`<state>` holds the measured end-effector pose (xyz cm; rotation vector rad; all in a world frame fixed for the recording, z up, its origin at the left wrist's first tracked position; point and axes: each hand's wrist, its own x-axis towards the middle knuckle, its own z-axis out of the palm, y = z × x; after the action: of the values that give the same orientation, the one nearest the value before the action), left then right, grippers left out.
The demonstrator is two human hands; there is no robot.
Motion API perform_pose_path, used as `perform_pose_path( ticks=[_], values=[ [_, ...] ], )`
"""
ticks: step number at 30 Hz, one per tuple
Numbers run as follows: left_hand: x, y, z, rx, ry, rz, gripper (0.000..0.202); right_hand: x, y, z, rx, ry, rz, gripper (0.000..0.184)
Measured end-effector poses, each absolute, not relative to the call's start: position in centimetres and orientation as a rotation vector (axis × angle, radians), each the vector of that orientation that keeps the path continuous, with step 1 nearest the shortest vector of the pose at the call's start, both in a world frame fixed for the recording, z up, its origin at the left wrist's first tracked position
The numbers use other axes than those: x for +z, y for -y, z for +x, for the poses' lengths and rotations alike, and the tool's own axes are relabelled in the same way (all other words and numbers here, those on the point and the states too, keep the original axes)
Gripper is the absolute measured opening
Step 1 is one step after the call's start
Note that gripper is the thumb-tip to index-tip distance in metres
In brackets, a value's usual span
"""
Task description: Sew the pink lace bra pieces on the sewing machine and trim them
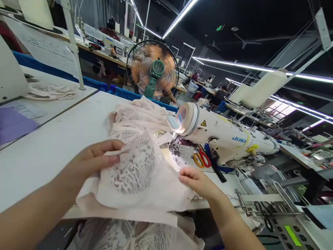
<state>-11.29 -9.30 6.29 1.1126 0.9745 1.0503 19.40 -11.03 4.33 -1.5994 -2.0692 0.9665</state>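
A pale pink lace garment piece [135,173] lies across the front of the white sewing table [52,139]. My left hand [97,158] pinches its upper left edge between thumb and fingers. My right hand [195,178] grips the fabric's right edge, fingers curled closed. More of the same lace fabric [137,114] is heaped behind, toward the needle of the white JUKI sewing machine [223,135]. Lace also hangs below the table edge [125,236].
Orange-and-red scissors [201,158] lie at the machine's base. A standing fan [153,69] faces me behind the table. A control panel [288,232] sits at lower right. Papers [15,118] and lace pieces [49,91] lie at the left. Other workers sit far back.
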Motion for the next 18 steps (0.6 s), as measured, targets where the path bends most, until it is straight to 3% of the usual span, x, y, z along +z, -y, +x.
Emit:
perform_pose_path(
  ticks=[4,8,10,13,15,18],
  values=[
    [5.9,4.1,-14.2,0.850,-1.297,1.498,0.032,2.3,7.4,17.8,0.658,2.147,-1.726,0.016],
    [5.6,-0.3,-16.8,0.609,-1.743,2.201,0.038,1.6,5.0,16.0,0.265,2.207,-1.828,0.022],
    [5.9,-0.8,-16.0,0.667,-1.907,2.518,0.036,1.3,4.3,15.4,0.107,2.253,-1.834,0.021],
    [5.4,0.7,-11.2,0.877,-1.523,2.849,0.030,0.7,3.8,15.1,-0.085,2.321,-1.832,0.021],
    [4.1,2.0,-6.8,0.686,-1.073,2.946,0.034,0.3,3.9,15.2,-0.190,2.366,-1.822,0.020],
    [1.7,2.5,-1.7,0.375,-0.858,2.949,0.033,-0.3,4.7,15.6,-0.331,2.405,-1.776,0.017]
  ],
)
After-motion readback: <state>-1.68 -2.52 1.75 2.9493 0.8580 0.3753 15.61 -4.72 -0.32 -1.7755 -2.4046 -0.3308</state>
